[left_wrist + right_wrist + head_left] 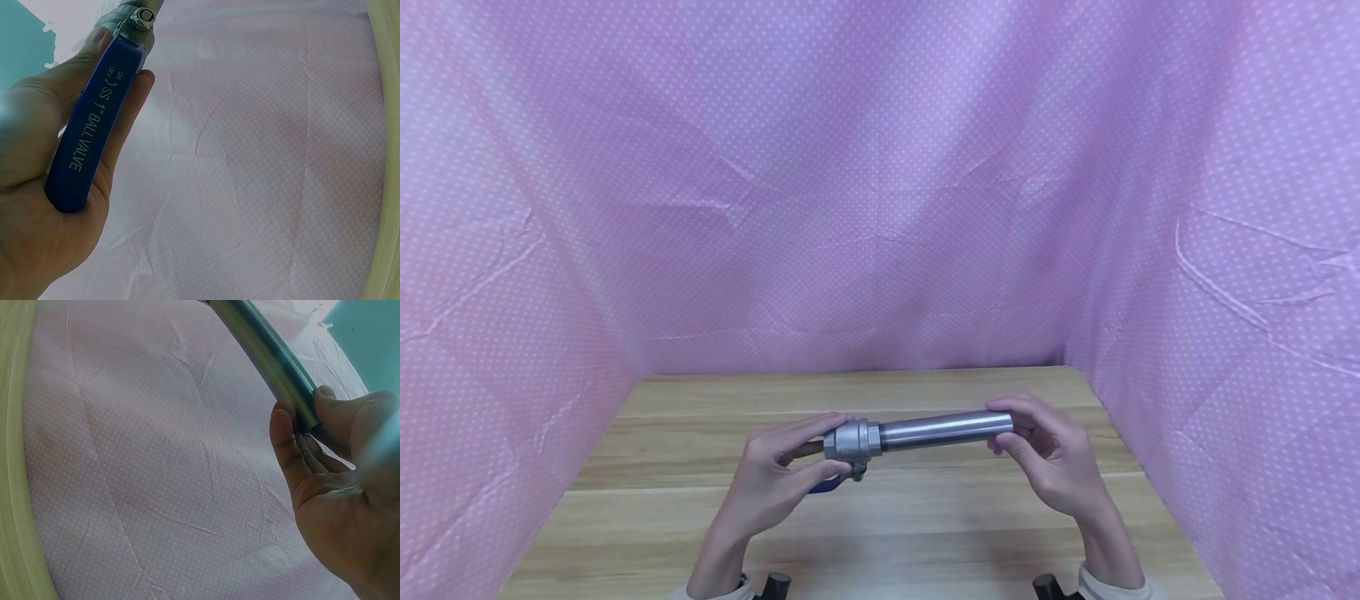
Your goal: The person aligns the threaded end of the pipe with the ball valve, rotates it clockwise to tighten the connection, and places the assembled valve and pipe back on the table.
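“BALL VALVE” on blue handle [94,128]

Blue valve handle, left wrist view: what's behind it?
The left hand: thumb shows on one side of the blue handle, a finger on the other, palm past its end. The strip directly behind is covered.

Head cam fwd/down, wrist cams close; pipe [946,430] in head/R
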The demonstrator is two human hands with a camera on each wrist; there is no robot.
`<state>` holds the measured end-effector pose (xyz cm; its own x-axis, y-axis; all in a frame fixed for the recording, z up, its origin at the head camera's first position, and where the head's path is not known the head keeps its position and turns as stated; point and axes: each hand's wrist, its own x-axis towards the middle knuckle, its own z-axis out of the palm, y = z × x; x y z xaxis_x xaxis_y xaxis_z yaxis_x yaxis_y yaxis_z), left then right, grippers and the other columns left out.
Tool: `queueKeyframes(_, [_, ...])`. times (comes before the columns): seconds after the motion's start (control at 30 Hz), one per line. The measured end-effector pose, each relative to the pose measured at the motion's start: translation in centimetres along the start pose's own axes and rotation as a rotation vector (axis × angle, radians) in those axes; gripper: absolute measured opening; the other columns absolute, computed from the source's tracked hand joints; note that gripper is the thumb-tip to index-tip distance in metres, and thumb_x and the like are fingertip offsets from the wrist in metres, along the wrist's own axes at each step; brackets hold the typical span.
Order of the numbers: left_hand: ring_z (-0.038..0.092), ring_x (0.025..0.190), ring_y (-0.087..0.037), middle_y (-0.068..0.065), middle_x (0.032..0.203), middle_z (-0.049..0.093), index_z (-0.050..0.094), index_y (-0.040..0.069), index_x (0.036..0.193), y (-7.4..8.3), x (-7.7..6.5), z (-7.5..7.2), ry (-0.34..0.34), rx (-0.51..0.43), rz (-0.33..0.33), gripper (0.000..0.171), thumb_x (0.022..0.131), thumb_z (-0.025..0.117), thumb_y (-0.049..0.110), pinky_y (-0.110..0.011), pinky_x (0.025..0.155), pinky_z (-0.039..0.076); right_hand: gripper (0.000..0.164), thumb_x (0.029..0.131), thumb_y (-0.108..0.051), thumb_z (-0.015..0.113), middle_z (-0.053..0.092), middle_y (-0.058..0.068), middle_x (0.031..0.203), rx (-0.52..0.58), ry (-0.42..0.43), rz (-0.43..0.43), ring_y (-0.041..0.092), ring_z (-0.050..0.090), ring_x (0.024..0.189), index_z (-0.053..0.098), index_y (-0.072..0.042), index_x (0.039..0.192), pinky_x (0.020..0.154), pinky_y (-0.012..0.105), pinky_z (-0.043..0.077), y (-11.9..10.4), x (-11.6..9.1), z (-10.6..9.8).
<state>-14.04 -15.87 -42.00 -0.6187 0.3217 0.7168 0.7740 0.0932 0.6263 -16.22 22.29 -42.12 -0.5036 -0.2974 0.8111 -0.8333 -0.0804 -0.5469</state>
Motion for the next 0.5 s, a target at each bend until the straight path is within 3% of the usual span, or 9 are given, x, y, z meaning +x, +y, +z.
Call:
queueKeyframes(0.2, [0.077,0.127,-0.007,-0.031,0.132,0.079,0.075,-0.006,0.138,0.00,-0.06,0.02,0.000,-0.005,0.004,0.061,0.081,0.092,-0.018,-0.032,0.097,0.074,0.043,0.092,0.031,0.065,0.080,0.015,0.103,-0.017,-0.004,0.003,0.012,0.077,0.085,0.065,0.021,0.134,0.071,0.021,0.071,-0.02,0.01,0.00])
queueKeyframes(0.37, [0.077,0.127,-0.007,-0.029,0.132,0.080,0.076,-0.004,0.138,-0.01,-0.13,-0.04,0.010,0.011,-0.006,0.060,0.082,0.092,-0.017,-0.031,0.097,0.073,0.057,0.085,0.040,0.062,0.078,0.021,0.133,0.074,-0.027,0.004,0.015,0.081,0.100,0.057,0.026,0.140,0.081,0.026,0.075,-0.02,0.15,0.06])
queueKeyframes(0.5, [0.078,0.127,-0.007,-0.028,0.132,0.081,0.076,-0.003,0.138,-0.01,-0.15,-0.08,0.018,0.023,-0.013,0.060,0.082,0.092,-0.015,-0.030,0.097,0.073,0.060,0.080,0.046,0.057,0.071,0.025,0.141,0.133,-0.047,-0.004,0.019,0.081,0.107,0.055,0.028,0.138,0.088,0.029,0.075,-0.01,0.20,0.15])
